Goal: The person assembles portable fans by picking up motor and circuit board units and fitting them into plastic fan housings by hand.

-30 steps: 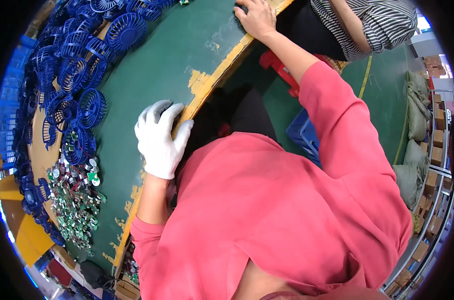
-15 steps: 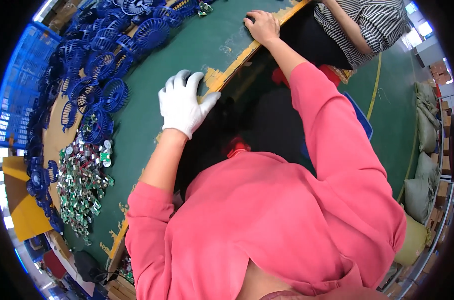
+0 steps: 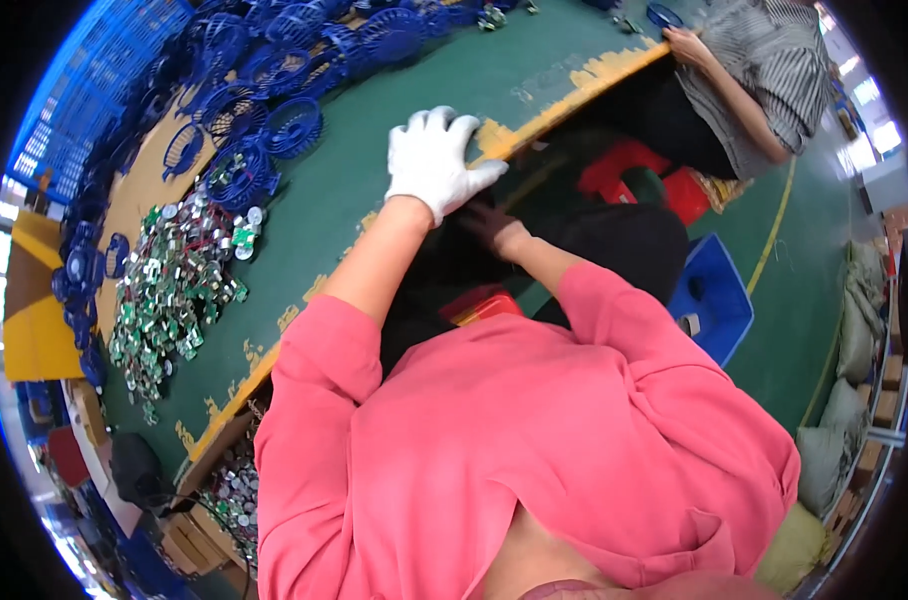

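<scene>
My left hand (image 3: 429, 165), in a white knit glove, lies on the green tabletop (image 3: 364, 150) at its worn yellow edge (image 3: 534, 128). Its fingers are spread and hold nothing. My bare right hand (image 3: 494, 228) is below that edge, over my dark lap, close under the gloved wrist. Shadow and blur hide its fingers. Left of the glove lie blue round plastic fan guards (image 3: 294, 128) in a heap, and nearer to me a pile of small green circuit boards with motors and wires (image 3: 179, 290).
A co-worker in a striped top (image 3: 754, 80) sits at the far right, with a hand (image 3: 686, 45) at the table edge. A blue bin (image 3: 719, 300) stands on the floor to my right. Blue crates (image 3: 84, 100) rise at the far left. Sacks (image 3: 834, 470) line the right side.
My right hand has come off the far table edge and moved down and back toward my lap. The view has shifted; my left hand still rests on the tabletop.
</scene>
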`<state>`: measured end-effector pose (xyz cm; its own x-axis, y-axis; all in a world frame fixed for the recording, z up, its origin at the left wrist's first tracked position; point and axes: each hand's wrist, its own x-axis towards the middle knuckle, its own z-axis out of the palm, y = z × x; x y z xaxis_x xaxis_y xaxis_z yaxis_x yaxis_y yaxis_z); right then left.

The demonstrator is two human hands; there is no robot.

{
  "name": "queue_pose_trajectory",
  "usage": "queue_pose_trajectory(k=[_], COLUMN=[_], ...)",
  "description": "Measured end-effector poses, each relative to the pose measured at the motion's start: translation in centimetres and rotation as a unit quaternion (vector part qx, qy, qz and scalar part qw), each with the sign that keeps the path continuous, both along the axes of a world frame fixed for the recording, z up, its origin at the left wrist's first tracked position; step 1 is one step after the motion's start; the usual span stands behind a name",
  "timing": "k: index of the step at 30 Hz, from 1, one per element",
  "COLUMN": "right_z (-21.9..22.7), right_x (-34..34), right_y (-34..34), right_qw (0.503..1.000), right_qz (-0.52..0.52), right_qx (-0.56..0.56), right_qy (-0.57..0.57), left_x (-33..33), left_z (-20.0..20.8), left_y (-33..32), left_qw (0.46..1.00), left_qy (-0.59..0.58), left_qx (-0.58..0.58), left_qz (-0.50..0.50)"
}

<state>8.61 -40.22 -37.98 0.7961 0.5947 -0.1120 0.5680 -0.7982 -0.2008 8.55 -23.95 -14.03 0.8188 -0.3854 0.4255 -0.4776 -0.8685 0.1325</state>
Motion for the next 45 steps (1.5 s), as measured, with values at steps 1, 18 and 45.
queue_pose_trajectory(k=[1,18,45], right_z=[-0.7,-20.4,30.4], right_x=[0.6,4.2,-3.4], right_y=[0.5,5.2,3.7], right_qw=[1.0,0.834,0.83], right_qz=[0.015,0.119,0.325], right_qx=[-0.001,-0.384,0.291], right_qy=[-0.004,-0.377,0.349], left_x=[0.1,1.3,1.4], left_z=[0.1,0.3,-0.6], left_y=[0.0,-0.3,0.9], left_qw=[1.0,0.996,0.996], left_qy=[0.015,0.063,0.056], left_qx=[-0.007,-0.06,-0.069], left_qz=[0.001,-0.004,-0.026])
